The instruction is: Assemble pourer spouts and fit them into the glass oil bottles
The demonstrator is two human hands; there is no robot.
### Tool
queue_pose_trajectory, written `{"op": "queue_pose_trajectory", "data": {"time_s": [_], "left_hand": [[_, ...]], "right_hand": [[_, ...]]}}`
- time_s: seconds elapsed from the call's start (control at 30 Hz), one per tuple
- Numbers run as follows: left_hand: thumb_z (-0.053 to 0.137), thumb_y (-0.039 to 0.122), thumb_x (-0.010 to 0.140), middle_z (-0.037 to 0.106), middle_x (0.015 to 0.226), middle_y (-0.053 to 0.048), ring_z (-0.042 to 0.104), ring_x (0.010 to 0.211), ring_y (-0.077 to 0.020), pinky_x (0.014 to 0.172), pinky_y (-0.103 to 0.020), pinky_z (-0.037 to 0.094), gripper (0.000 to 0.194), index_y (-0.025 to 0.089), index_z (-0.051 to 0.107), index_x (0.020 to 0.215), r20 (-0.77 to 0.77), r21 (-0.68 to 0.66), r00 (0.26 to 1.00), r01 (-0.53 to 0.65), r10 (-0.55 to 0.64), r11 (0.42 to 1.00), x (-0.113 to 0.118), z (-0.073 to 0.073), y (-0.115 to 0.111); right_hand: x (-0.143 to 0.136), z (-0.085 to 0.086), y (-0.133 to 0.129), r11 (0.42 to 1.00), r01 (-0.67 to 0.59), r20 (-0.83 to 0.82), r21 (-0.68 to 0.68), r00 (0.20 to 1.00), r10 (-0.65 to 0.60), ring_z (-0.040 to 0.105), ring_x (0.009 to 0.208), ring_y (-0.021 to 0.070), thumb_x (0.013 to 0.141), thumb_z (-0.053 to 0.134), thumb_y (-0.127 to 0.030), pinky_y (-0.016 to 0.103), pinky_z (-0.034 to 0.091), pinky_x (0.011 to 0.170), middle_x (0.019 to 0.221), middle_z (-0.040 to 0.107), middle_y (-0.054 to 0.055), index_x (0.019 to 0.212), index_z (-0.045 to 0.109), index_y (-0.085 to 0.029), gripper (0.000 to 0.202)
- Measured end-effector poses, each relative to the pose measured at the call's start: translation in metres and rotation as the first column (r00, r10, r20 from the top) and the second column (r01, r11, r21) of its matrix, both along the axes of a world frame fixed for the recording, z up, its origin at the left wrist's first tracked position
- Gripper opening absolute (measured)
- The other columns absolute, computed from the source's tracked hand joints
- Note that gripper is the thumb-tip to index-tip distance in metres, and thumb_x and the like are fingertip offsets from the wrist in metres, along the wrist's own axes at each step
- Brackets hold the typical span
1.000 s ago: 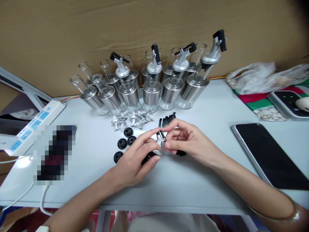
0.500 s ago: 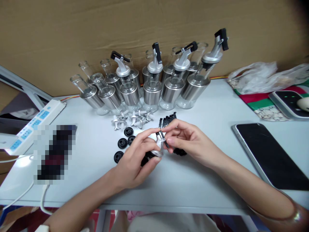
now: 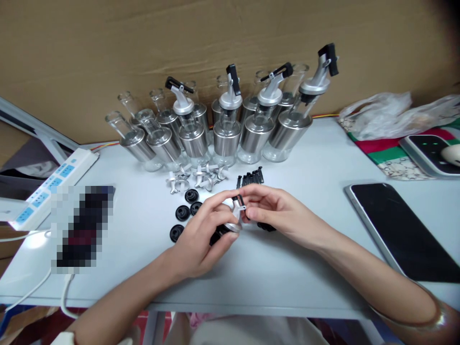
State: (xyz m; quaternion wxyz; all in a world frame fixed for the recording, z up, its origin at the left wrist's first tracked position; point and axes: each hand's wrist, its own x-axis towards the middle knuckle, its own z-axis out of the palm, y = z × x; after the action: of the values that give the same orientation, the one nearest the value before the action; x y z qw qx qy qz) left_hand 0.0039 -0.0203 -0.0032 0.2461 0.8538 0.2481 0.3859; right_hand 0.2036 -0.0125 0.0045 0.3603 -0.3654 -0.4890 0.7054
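The left hand (image 3: pixel 206 232) has a closed grip on a silver pourer head with a round collar (image 3: pixel 237 209): the thumb is under the collar and the fingers lie over the top. This pourer head is above the near-middle part of the white desk (image 3: pixel 298 292), between the two hands. The right hand (image 3: pixel 278 209) has its fingers bent, with only a small gap, and its fingertips touch the slim black plastic lever (image 3: pixel 241 201) on the spout. I cannot tell whether they pinch this lever or only press on it.

In my judgement, the main danger is at the small side lug of the spout. If the right fingers push at a wrong angle, the lever may slip out, or the lug may bend. The collar is smooth and round, so the pourer head could also turn inside the left grip if the right hand presses too hard.

A dropped lever could mix with the pile of loose black levers (image 3: pixel 250 177) just beyond the right hand. The black round stoppers (image 3: pixel 182 212) lie near the left hand, on its left side, so a wide wrist movement may push them. The steel-sleeved glass bottles (image 3: pixel 227 139) stand farther away and seem less at risk.
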Motion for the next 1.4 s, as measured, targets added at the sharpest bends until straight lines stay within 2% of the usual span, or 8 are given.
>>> {"op": "queue_pose_trajectory", "data": {"time_s": [0.13, 0.53, 0.67, 0.9, 1.0, 1.13, 1.3, 1.4], "left_hand": [[0.049, 0.019, 0.092, 0.051, 0.128, -0.017, 0.059, 0.098, -0.0193, 0.085, -0.037, 0.05, 0.009, 0.018, 0.051, 0.101, -0.022, 0.081, 0.998, -0.057, 0.059, 0.995, 0.0, -0.004, 0.002], [0.054, 0.021, 0.091, 0.039, 0.13, -0.013, 0.059, 0.089, -0.0126, 0.083, -0.032, 0.055, 0.01, 0.018, 0.054, 0.101, 0.074, -0.024, 0.996, 0.056, -0.054, 0.998, 0.004, -0.01, 0.003], [0.057, 0.017, 0.089, 0.046, 0.124, -0.013, 0.056, 0.104, -0.018, 0.087, -0.035, 0.052, 0.024, 0.02, 0.048, 0.111, 0.101, -0.023, 0.995, 0.023, -0.021, 0.999, 0.004, -0.009, 0.004], [0.051, 0.014, 0.09, 0.057, 0.112, -0.012, 0.053, 0.109, -0.0191, 0.088, -0.034, 0.049, 0.025, 0.018, 0.045, 0.113, 0.096, -0.024, 0.995, -0.035, 0.038, 0.999, 0.001, -0.005, 0.005], [0.051, 0.014, 0.09, 0.056, 0.114, -0.013, 0.053, 0.111, -0.0195, 0.09, -0.034, 0.048, 0.023, 0.017, 0.046, 0.112, 0.048, -0.02, 0.998, -0.04, 0.041, 0.999, 0.0, -0.005, 0.004], [0.05, 0.015, 0.091, 0.057, 0.115, -0.012, 0.054, 0.11, -0.0197, 0.088, -0.034, 0.049, 0.021, 0.019, 0.046, 0.111, 0.011, -0.004, 0.998, -0.056, 0.056, 0.998, -0.001, -0.006, 0.004], [0.049, 0.013, 0.09, 0.056, 0.115, -0.012, 0.055, 0.109, -0.0197, 0.085, -0.032, 0.049, 0.021, 0.019, 0.046, 0.11, -0.015, -0.029, 0.996, -0.093, 0.093, 0.995, -0.005, -0.009, 0.006], [0.047, 0.011, 0.09, 0.057, 0.112, -0.011, 0.056, 0.106, -0.0181, 0.088, -0.031, 0.048, 0.021, 0.019, 0.046, 0.109, -0.025, -0.024, 0.994, -0.102, 0.102, 0.994, -0.006, -0.011, 0.007]], "right_hand": [[0.0, 0.002, -0.001, 0.99, -0.092, 0.079, 0.108, 0.993, 0.084, 0.055, 0.082, 0.0137, 0.086, 0.061, -0.038, 0.027, 0.043, 0.079, 0.086, 0.061, 0.001, 0.088, 0.066, -0.019, 0.02], [-0.003, 0.001, -0.006, 0.982, -0.083, 0.182, 0.169, 0.982, 0.051, 0.048, 0.079, 0.0155, 0.086, 0.057, -0.052, 0.027, 0.039, 0.073, 0.085, 0.053, 0.002, 0.077, 0.056, -0.018, 0.034], [-0.003, -0.004, -0.007, 0.984, -0.003, 0.125, 0.178, 0.992, -0.019, 0.049, 0.082, 0.0154, 0.088, 0.055, -0.05, 0.026, 0.04, 0.076, 0.085, 0.053, 0.001, 0.083, 0.056, -0.02, 0.03], [-0.007, -0.003, -0.005, 0.989, 0.13, -0.312, -0.072, 0.939, -0.146, 0.053, 0.079, 0.0147, 0.088, 0.058, -0.042, 0.026, 0.049, 0.066, 0.09, 0.052, 0.002, 0.091, 0.06, -0.022, 0.02], [-0.009, 0.003, -0.005, 0.981, 0.12, -0.358, -0.151, 0.919, -0.168, 0.05, 0.075, 0.0155, 0.082, 0.063, -0.046, 0.027, 0.047, 0.062, 0.084, 0.05, 0.003, 0.077, 0.062, -0.018, 0.029], [-0.008, 0.007, -0.005, 0.971, 0.085, -0.395, -0.224, 0.903, -0.17, 0.041, 0.057, 0.0128, 0.081, 0.06, -0.047, 0.025, 0.038, 0.051, 0.062, 0.046, 0.002, 0.051, 0.045, -0.017, 0.045], [0.0, 0.007, -0.003, 0.939, 0.115, -0.4, -0.324, 0.883, -0.246, 0.031, 0.041, 0.0091, 0.072, 0.058, -0.039, 0.023, 0.019, 0.039, 0.046, 0.04, 0.0, 0.041, 0.032, -0.019, 0.045], [0.001, 0.006, -0.002, 0.928, 0.17, -0.363, -0.331, 0.885, -0.292, 0.03, 0.036, 0.0083, 0.067, 0.057, -0.04, 0.025, 0.019, 0.039, 0.039, 0.039, 0.0, 0.039, 0.032, -0.02, 0.043]]}}
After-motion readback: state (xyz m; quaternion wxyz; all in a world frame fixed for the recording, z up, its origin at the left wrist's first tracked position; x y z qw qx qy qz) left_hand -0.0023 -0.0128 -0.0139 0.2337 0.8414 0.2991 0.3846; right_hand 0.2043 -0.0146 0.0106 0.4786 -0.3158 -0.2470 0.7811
